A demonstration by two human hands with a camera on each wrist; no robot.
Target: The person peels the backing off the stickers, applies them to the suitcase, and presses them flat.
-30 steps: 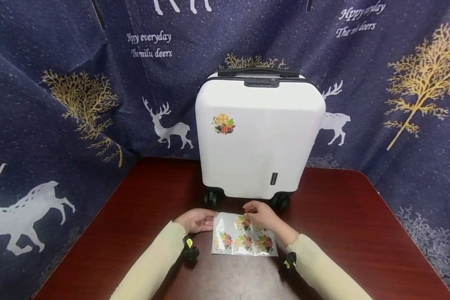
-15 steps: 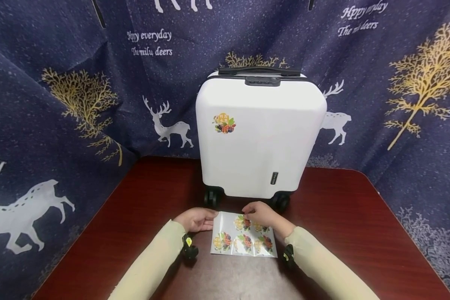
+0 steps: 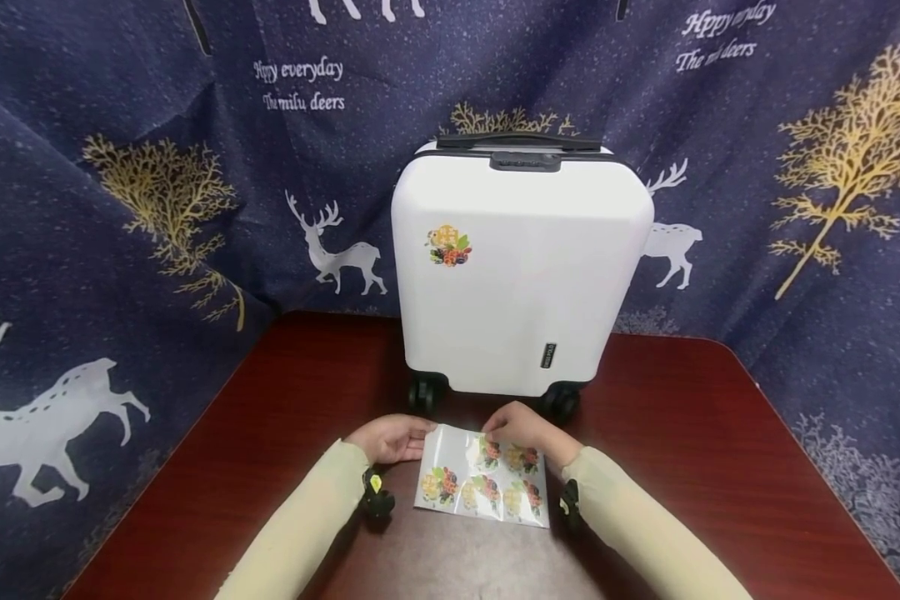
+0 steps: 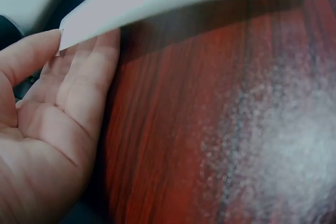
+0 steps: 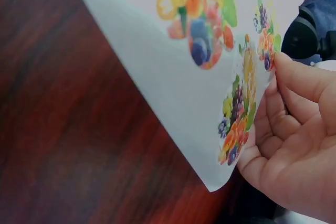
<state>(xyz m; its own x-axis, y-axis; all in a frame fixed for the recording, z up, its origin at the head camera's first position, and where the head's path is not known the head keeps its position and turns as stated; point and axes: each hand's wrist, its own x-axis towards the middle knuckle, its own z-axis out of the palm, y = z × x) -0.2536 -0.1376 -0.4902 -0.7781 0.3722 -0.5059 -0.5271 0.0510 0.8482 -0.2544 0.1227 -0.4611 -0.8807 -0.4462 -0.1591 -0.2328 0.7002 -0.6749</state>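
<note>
A glossy white sticker sheet (image 3: 453, 454) printed with several fruit stickers is held just above the table, its upper left part blank. My left hand (image 3: 392, 439) pinches its far left corner; the left wrist view shows the thumb on top and the fingers (image 4: 86, 72) underneath. On the far edge, near the middle, my right hand (image 3: 525, 427) grips the sheet. In the right wrist view its thumb (image 5: 302, 74) lies on the printed face, with the other fingers behind. A white suitcase (image 3: 510, 292) stands upright beyond both hands, one fruit sticker (image 3: 448, 246) on its upper left.
The suitcase rests on black wheels (image 3: 423, 394) on a dark red wooden table (image 3: 682, 433). Behind it hangs a navy cloth (image 3: 330, 167) printed with deer and golden trees. Bare tabletop lies to either side of the forearms.
The sheet has turned slightly, its near right corner coming toward me. My right hand has shifted a little left along the far edge. The left hand has barely moved.
</note>
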